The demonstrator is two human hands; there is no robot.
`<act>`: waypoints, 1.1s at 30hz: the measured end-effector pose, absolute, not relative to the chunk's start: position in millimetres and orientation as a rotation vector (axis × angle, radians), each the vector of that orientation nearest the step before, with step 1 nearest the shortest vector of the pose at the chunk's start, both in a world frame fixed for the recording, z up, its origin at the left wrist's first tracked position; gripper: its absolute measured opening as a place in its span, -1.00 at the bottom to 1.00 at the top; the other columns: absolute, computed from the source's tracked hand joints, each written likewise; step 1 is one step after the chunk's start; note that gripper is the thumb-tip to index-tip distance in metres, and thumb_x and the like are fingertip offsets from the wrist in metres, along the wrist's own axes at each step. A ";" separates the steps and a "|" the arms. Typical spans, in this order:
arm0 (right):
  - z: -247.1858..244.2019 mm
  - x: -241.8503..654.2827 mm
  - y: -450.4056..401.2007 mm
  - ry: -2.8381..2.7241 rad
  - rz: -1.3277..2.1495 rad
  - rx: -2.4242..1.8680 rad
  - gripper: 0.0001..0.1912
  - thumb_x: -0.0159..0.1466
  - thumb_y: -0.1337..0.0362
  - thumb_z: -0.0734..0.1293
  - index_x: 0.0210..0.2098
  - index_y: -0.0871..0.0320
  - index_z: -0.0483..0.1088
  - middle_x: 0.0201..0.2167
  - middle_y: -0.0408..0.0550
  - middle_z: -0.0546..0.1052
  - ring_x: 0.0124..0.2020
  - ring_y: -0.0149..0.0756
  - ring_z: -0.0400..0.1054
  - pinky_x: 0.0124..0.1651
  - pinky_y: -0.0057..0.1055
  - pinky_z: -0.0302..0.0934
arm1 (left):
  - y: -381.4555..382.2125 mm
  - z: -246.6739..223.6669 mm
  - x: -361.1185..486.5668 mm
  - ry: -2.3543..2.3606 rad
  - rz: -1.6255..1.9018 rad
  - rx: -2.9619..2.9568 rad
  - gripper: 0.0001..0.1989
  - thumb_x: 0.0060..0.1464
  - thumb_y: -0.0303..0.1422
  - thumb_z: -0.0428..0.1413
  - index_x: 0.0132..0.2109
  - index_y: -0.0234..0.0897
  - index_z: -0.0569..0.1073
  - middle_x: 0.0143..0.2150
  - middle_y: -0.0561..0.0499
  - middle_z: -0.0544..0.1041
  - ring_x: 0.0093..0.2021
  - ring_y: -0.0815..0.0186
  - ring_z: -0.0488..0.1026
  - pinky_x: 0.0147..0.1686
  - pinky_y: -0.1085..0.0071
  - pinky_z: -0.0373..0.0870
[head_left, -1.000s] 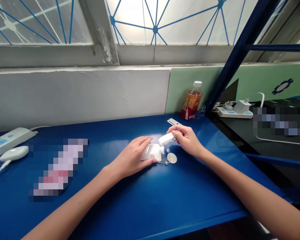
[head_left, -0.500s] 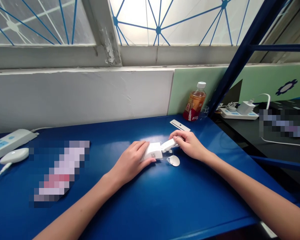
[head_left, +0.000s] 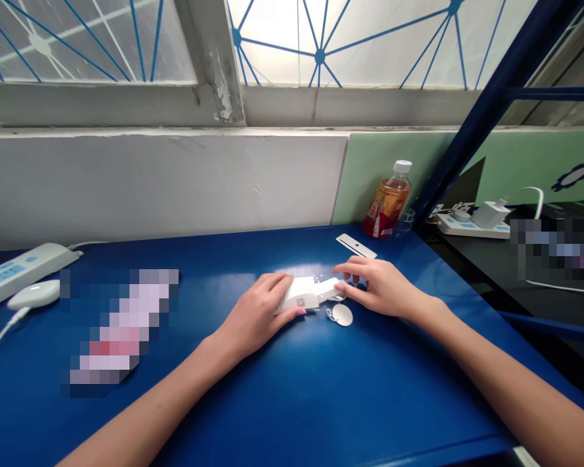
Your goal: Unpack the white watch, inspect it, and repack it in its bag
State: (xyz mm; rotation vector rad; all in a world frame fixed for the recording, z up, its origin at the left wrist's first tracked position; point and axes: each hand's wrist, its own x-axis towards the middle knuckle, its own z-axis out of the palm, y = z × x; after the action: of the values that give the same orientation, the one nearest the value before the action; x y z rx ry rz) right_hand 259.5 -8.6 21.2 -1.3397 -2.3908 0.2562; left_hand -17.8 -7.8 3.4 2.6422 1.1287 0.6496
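My left hand point(head_left: 259, 310) is closed on a white box point(head_left: 299, 294) with a small printed code, near the middle of the blue table point(head_left: 282, 389). A smaller white piece point(head_left: 328, 288) sticks out of the box's right end. My right hand point(head_left: 377, 285) is at that piece's right end, its fingers apart and the thumb tip touching it. Just below lies a round white tag point(head_left: 342, 315) with a short string. Clear plastic shows around the box. A white card strip point(head_left: 356, 246) rests behind my right hand.
At the back right stands a bottle point(head_left: 388, 200) with an orange-red label, beside a clear cup point(head_left: 405, 219). A power strip point(head_left: 26, 267) and a white corded device point(head_left: 35, 295) lie at the left, near a blurred-out item point(head_left: 126, 324). A blue post rises at the right.
My right hand has opened from its pinch on the small white piece, which now sits straighter against the box. The whole view has shifted slightly.
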 end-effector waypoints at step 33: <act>16.1 246.3 -19.4 -2.317 0.245 -1.234 -0.74 0.32 0.32 0.24 -0.11 0.12 0.53 -0.23 -0.02 0.64 -0.26 -0.22 0.52 -0.22 -0.34 0.38 | -10.7 -0.4 -15.8 1.139 0.648 2.703 -0.49 0.26 -0.09 0.04 0.20 -0.35 0.30 0.17 -0.27 0.40 0.17 0.00 0.34 0.11 0.10 0.36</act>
State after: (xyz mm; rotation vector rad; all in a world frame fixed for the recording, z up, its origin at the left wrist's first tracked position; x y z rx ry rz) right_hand 246.3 -19.4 16.1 -1.2344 -2.3165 0.2453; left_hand -15.8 -10.7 -0.4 2.7029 1.1388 0.6484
